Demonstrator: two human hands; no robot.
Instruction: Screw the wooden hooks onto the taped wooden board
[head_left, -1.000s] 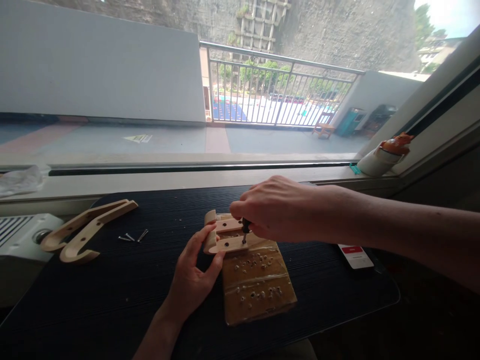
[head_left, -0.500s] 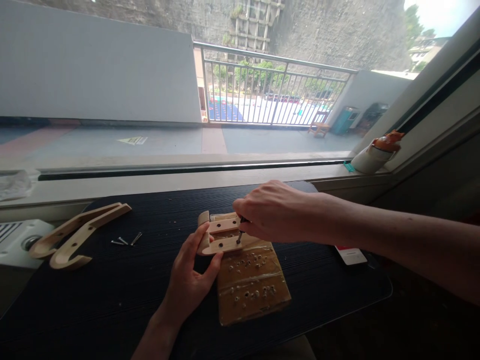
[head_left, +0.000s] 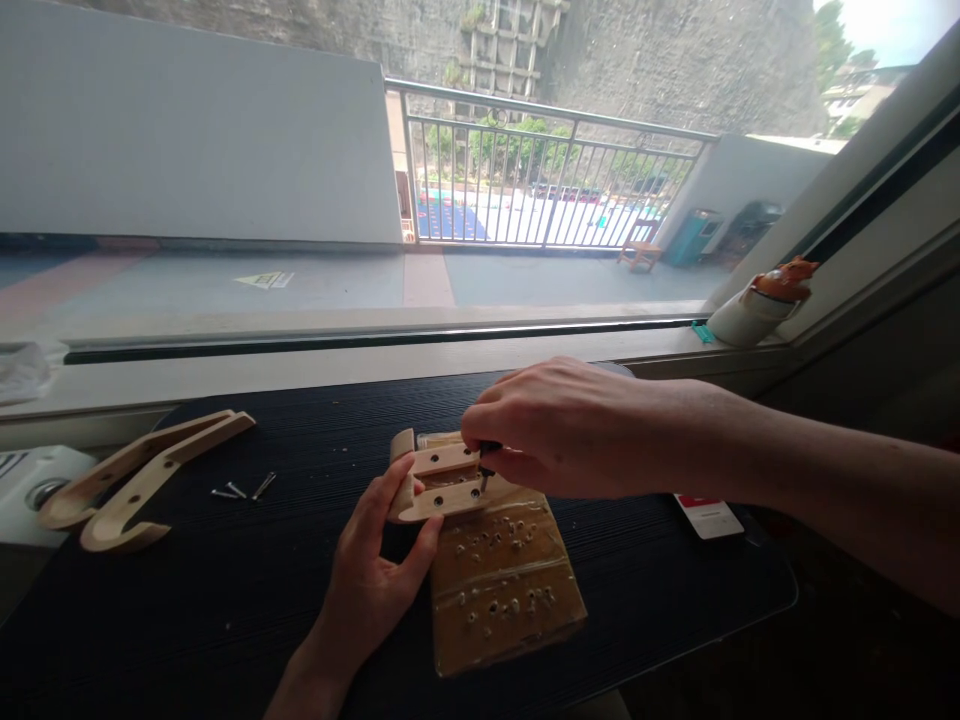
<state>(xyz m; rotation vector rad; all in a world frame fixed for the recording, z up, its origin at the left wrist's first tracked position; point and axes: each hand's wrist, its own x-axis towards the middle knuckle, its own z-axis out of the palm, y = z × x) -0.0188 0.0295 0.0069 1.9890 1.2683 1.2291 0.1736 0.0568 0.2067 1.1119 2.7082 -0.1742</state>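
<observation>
My right hand (head_left: 551,425) is closed around a screwdriver (head_left: 490,458) with a dark handle. Its shaft points down at the right end of a pale wooden hook piece (head_left: 456,498), close beside a screw hole. My left hand (head_left: 367,565) holds the rounded left end of this piece, thumb on the near side and fingers on the far side. A second pale strip (head_left: 446,459) with holes runs parallel behind it. Both lie on a brown, tape-wrapped board (head_left: 510,570) with several punctured holes. My right hand hides the far right end of the strips.
On the black table (head_left: 247,600), two wooden hooks (head_left: 139,505) lie at the left beside several loose screws (head_left: 247,489). A red-and-white card (head_left: 709,516) lies right, under my forearm. On the window sill stand a bottle (head_left: 757,308) and a small teal item (head_left: 703,331).
The screwdriver's tip has shifted slightly right, from the hole to just beside it, and the handle has turned a little in my right hand. The view has shifted slightly.
</observation>
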